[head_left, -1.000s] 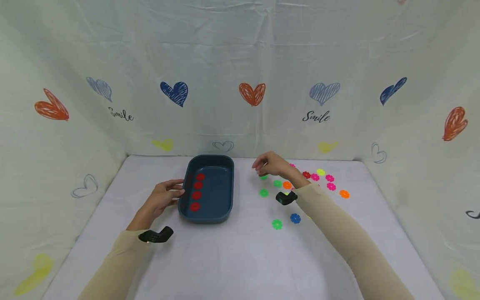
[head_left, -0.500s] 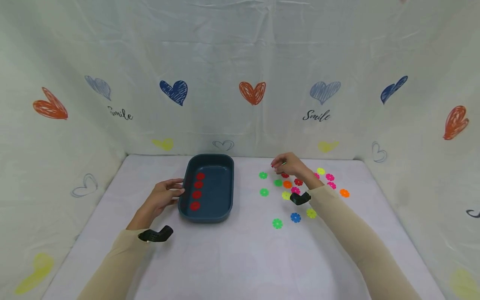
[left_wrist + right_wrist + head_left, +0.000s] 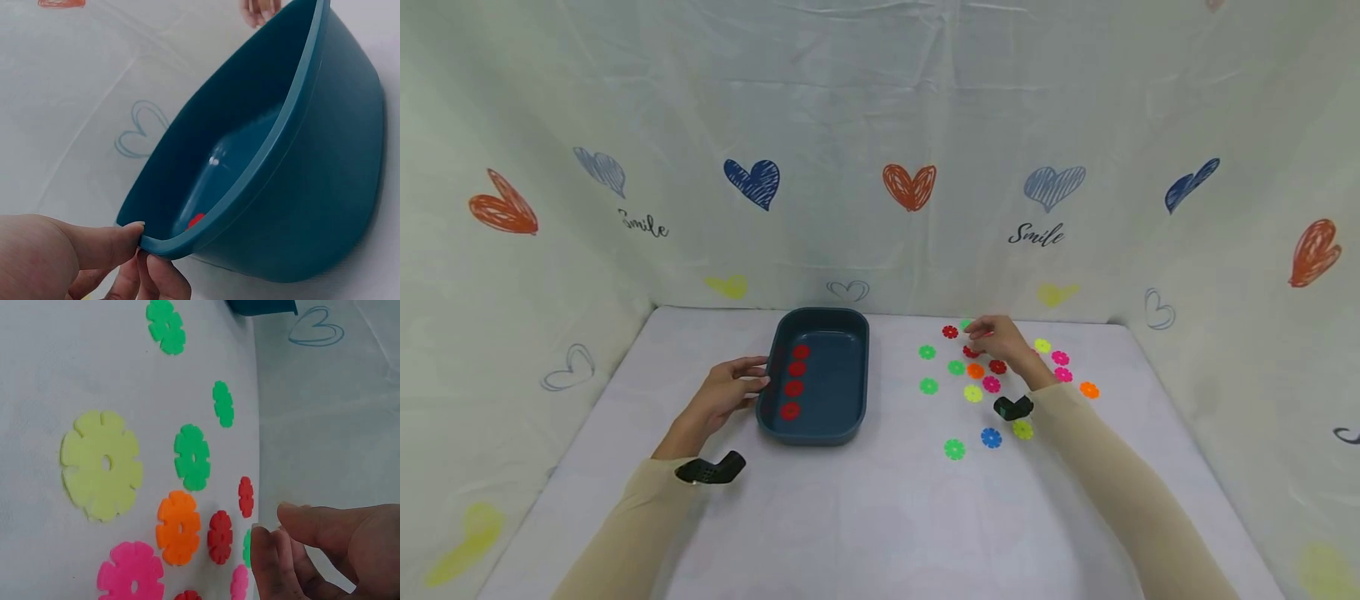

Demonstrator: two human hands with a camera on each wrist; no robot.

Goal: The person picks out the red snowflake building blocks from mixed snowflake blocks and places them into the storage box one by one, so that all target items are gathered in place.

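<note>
My left hand pinches the left rim of a dark teal tray between thumb and fingers, as the left wrist view shows. Several red flower-shaped discs lie in a column along the tray's left side. At the right, my right hand hovers over scattered flower-shaped plastic discs, thumb and fingers slightly apart. The right wrist view shows nothing held between the thumb and fingers. Nearest to them are a green disc, a pink disc and a red disc.
More discs lie around the right hand: green, orange, yellow, pink and blue. A white cloth covers the table. Behind it hangs a pale curtain with printed hearts.
My right hand has moved rightward over the discs, uncovering green and red ones at the back. My left hand and the tray have stayed in place.
</note>
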